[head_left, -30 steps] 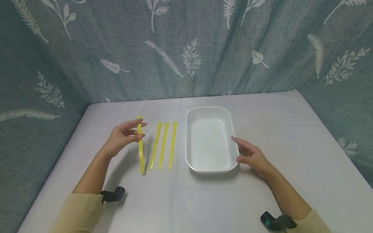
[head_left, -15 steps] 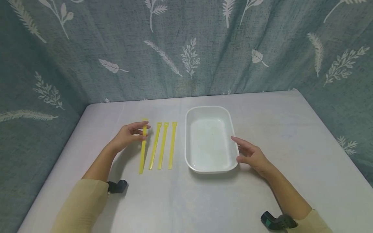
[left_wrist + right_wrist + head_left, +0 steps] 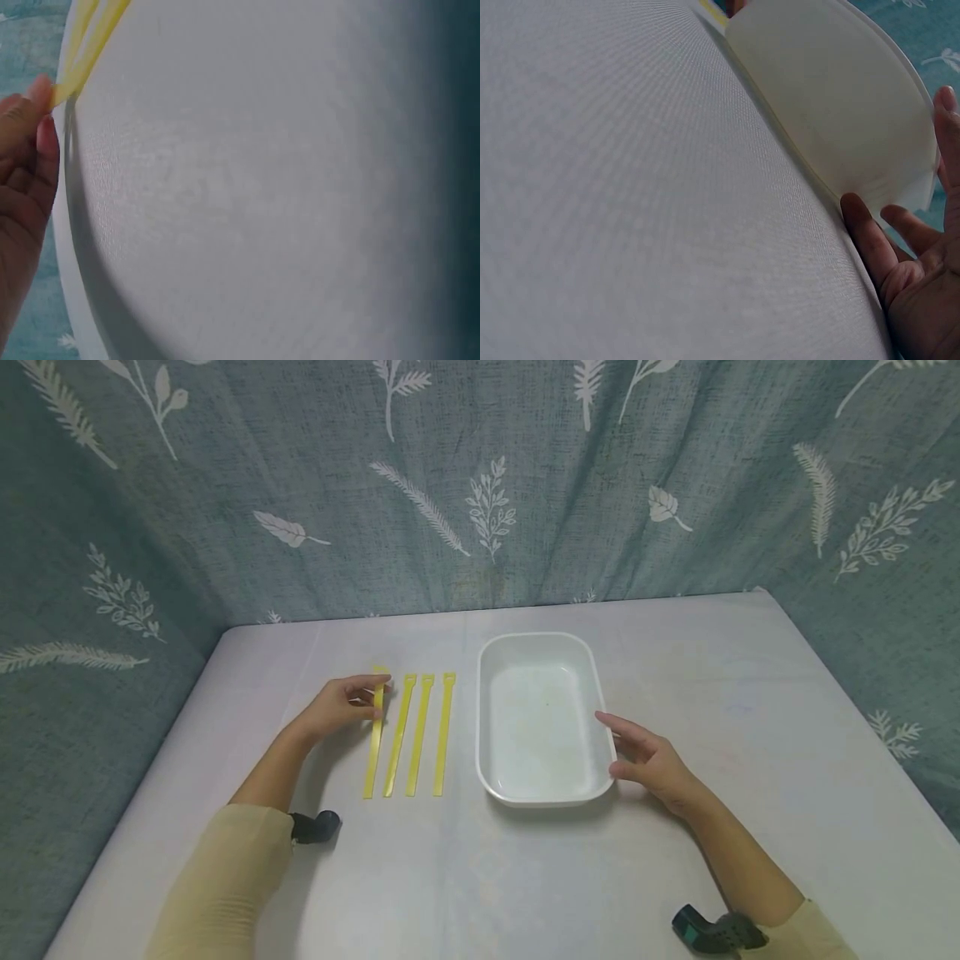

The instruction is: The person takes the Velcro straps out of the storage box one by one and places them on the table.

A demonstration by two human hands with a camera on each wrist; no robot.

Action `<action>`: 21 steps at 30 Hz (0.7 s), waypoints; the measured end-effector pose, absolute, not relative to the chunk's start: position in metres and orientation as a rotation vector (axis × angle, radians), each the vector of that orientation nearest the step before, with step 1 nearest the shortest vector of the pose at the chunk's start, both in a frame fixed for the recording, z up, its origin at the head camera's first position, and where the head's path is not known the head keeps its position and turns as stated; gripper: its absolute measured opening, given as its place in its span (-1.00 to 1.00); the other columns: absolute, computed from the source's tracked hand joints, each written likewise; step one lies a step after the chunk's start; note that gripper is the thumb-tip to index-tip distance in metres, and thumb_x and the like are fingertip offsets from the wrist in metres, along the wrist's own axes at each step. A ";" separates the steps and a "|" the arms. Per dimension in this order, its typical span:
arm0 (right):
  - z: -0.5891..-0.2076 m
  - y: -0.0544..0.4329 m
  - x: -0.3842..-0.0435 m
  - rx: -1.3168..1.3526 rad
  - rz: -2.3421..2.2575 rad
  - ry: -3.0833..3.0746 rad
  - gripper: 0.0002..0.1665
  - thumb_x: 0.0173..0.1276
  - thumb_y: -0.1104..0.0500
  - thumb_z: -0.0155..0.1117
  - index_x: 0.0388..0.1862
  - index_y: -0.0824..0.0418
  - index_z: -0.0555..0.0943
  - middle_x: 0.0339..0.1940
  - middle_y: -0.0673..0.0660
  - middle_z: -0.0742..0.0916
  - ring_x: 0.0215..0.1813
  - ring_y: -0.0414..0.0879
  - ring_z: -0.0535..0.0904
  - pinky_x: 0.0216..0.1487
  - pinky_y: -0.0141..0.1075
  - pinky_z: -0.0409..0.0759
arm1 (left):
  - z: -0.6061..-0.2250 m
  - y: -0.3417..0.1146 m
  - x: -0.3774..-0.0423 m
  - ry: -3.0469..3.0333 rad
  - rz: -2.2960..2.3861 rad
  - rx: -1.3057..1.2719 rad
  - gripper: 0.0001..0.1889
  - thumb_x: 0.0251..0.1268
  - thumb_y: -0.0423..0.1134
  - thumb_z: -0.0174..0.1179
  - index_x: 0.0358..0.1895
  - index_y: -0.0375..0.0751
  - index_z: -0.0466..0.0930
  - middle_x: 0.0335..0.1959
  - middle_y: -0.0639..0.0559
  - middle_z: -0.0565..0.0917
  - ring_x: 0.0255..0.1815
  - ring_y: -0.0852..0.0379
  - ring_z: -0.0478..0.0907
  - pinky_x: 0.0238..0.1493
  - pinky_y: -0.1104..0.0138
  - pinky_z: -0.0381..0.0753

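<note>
My left hand (image 3: 341, 703) pinches a yellow strap (image 3: 372, 752) between thumb and fingers near its upper part. The strap lies almost lengthwise, left of three similar yellow straps (image 3: 421, 735) set side by side, each with a slotted head at its far end. In the left wrist view the pinched strap (image 3: 69, 88) shows between the fingertips, with more yellow behind it. At the right side of a white rectangular tray (image 3: 546, 785), my right hand (image 3: 651, 768) rests with spread, relaxed fingers touching the rim and outer wall. The right wrist view shows the tray's wall (image 3: 832, 97) beside those fingers.
A white cloth-covered table (image 3: 495, 885) lies under everything. Its far edge meets a blue-green leaf-patterned curtain (image 3: 450, 527), which also hangs at both sides. A dark wrist camera (image 3: 317, 827) sits on the left wrist, another dark camera (image 3: 716, 932) on the right.
My left hand has moved rightward with the strap, bringing it lower and closer to the other three, and the strap has turned to nearly the same slant. The right hand and tray stay still.
</note>
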State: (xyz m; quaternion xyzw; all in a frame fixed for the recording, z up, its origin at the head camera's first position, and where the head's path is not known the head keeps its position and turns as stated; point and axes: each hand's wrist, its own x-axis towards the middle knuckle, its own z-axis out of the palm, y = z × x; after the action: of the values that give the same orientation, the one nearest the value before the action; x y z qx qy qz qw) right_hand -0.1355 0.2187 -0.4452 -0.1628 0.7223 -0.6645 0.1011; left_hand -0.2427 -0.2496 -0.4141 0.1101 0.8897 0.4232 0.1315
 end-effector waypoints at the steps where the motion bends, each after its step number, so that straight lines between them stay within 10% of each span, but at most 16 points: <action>1: -0.445 0.219 -0.135 -0.485 -1.967 2.128 -0.23 0.22 0.28 0.34 0.41 0.20 0.29 0.45 0.25 0.30 0.25 -0.35 0.40 0.20 -0.55 0.35 | -0.415 -0.249 -0.243 2.588 1.223 0.325 -0.30 0.05 -0.36 0.37 0.34 -0.23 0.35 0.22 -0.22 0.50 0.07 -0.09 0.49 -0.03 0.35 0.56; 9: -0.446 0.219 -0.136 -0.497 -1.976 2.110 -0.22 0.22 0.24 0.35 0.41 0.21 0.29 0.45 0.36 0.25 0.26 -0.30 0.41 0.20 -0.54 0.36 | -0.421 -0.250 -0.243 2.644 1.172 0.254 -0.29 0.01 -0.33 0.41 0.31 -0.28 0.37 0.02 -0.27 0.58 0.05 -0.11 0.50 0.13 0.08 0.49; 21: -0.447 0.219 -0.136 -0.482 -1.968 2.128 -0.23 0.22 0.29 0.34 0.41 0.18 0.30 0.42 -0.01 0.37 0.27 -0.35 0.38 0.21 -0.56 0.33 | -0.422 -0.248 -0.248 2.648 1.069 0.295 -0.31 0.01 -0.33 0.41 0.30 -0.25 0.39 0.30 -0.23 0.35 0.18 -0.17 0.38 0.21 0.00 0.41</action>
State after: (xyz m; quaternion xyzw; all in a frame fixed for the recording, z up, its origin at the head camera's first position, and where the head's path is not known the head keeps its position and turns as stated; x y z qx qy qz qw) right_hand -0.1357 0.2191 -0.4467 -0.1631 0.7204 -0.6664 0.1014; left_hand -0.2484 -0.2482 -0.4222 0.1019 0.9139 0.3690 0.1352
